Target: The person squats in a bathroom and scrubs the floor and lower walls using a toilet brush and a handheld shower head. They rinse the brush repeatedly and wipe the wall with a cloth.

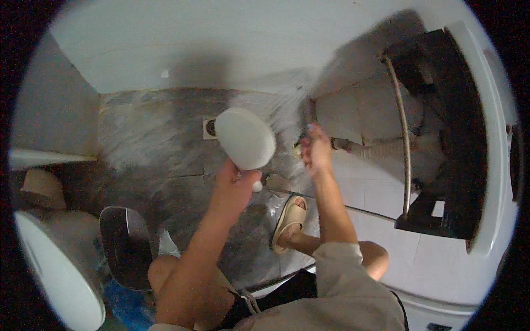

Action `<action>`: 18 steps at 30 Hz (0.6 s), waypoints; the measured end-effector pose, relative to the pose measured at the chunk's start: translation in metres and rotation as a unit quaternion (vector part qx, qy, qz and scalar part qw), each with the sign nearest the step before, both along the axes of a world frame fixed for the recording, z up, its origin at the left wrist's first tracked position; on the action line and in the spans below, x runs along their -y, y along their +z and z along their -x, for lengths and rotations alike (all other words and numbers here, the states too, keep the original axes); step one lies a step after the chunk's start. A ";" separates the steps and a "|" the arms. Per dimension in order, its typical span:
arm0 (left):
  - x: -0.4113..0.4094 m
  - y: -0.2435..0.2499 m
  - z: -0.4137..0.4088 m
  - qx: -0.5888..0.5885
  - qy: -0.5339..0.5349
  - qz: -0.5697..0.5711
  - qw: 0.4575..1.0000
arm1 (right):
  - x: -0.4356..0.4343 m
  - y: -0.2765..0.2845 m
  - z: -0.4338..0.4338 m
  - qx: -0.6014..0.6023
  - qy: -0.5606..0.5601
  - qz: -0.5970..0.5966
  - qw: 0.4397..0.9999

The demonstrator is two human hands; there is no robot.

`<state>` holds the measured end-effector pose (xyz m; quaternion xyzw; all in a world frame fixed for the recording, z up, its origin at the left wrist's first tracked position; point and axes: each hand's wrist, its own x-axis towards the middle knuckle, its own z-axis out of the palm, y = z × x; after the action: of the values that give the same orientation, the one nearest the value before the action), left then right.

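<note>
My left hand point(237, 178) is closed around the lower end of a white oval object point(245, 138) with a smooth broad face. A small white rounded end point(257, 186) shows beside my thumb; whether it belongs to the same object is unclear. The oval hangs over the grey tiled floor, beside a square floor drain point(210, 128) that it partly overlaps in view. My right hand point(318, 149) is apart from it, blurred, with its fingers curled. Close to those fingers is a pale ring-shaped fitting point(297, 149); contact and anything inside the hand cannot be made out.
At right, a washbasin point(482, 136) overhangs a metal rail point(401, 136) and a corrugated drain hose point(374, 151). A thin metal strip point(364, 212) crosses below. At left are a toilet point(60, 273), an oval waste bin point(126, 248) and blue plastic point(128, 304). My slippered foot point(290, 225) rests between.
</note>
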<state>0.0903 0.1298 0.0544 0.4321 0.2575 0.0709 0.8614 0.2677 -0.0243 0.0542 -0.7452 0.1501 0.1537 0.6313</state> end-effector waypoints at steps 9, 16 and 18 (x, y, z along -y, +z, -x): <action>0.013 0.018 -0.012 0.009 -0.014 -0.010 1.000 | 0.018 -0.011 -0.026 0.009 -0.004 -0.009 1.000; 0.003 0.014 -0.008 0.013 0.060 0.027 0.998 | 0.030 0.069 0.016 -0.001 0.082 0.034 0.996; -0.003 0.017 -0.009 0.011 0.098 0.035 0.994 | 0.024 0.087 0.031 0.002 0.101 0.032 0.994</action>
<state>0.0991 0.1333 0.0710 0.3733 0.2916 0.1505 0.8678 0.2364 -0.0486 0.1408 -0.7769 0.0777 0.2107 0.5883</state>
